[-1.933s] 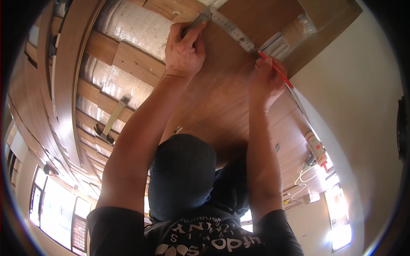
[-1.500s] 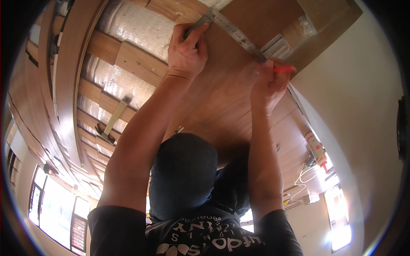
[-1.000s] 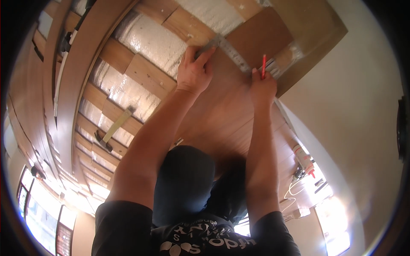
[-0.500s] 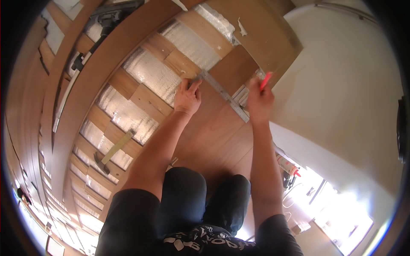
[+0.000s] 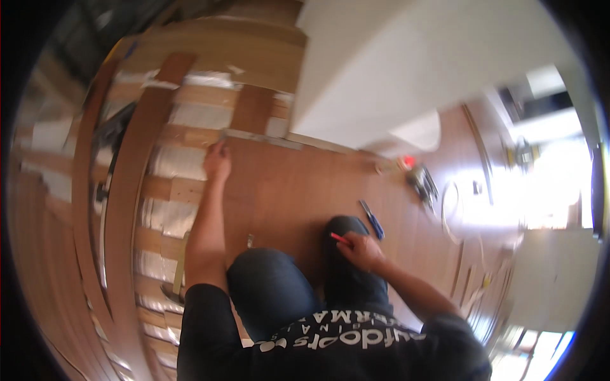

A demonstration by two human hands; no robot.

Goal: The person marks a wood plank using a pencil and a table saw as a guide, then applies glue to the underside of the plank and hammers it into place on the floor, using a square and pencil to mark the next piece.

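Near, the right hand (image 5: 363, 249) grips a red pencil (image 5: 340, 239) above the knee. A blue tool (image 5: 372, 220) lies just behind on the wood floor (image 5: 298, 190). Far left, the left hand (image 5: 217, 162) presses a metal ruler (image 5: 260, 137); its grip is unclear.

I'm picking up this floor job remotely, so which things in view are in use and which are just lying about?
In use:
left hand on the metal ruler
right hand holding the red pencil
brown floor panel under both

Lying about:
blue-handled tool on the floor by the knee
power tool near the wall
loose trim strips
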